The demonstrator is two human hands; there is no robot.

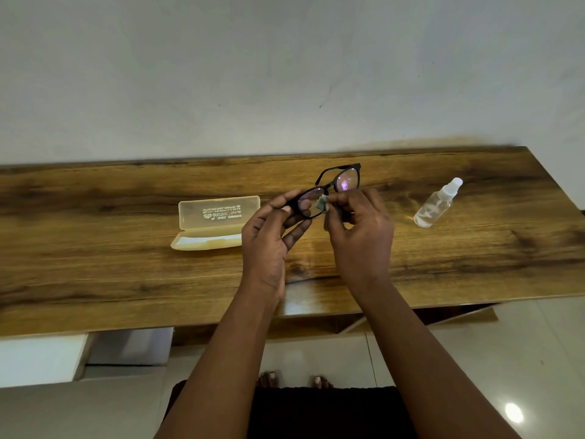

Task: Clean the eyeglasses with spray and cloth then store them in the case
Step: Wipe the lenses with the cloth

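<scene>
Wooden table (95, 264), white wall (221, 74), seemingly tiled floor (538, 343)

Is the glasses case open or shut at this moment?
Open. The case lies on the table with its lid tipped back, printed inner side facing the camera, and the pale tray exposed in front. No glasses inside.

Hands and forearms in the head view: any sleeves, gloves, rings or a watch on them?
Both are bare. The left hand and right hand wear no gloves, and no rings show on the visible fingers. Both forearms are uncovered down to the bottom edge of the frame, with no sleeve, watch or bracelet at either wrist.
</scene>
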